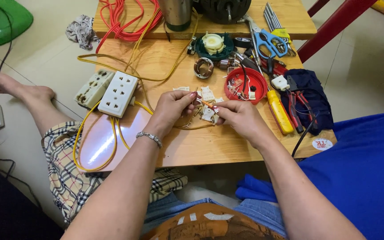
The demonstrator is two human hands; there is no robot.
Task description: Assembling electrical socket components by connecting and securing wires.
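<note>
both hands work at the middle of the wooden desk (192,146). the left hand (170,109) is pinched nearly shut, thumb and forefinger gripping a thin wire end (196,94) rising from a small white plastic part (208,113). the right hand (241,116) is curled closed around that part and a slim orange-tipped tool (208,105) that points toward the left hand's fingers. the part sits just above the desk surface, between the two hands.

judgement: the white part looks light, rigid and somewhat brittle; it is best held by its flat sides, clear of the metal contacts. the wire looks thin and springy and is likely to slip unless pinched close to its end.

nearby lie a white socket block (118,94) with yellow cable (95,146), a red round lid (246,84) holding small pieces, a yellow-handled screwdriver (280,112), blue-handled scissors (271,42) and an orange cable coil (127,18)
</note>
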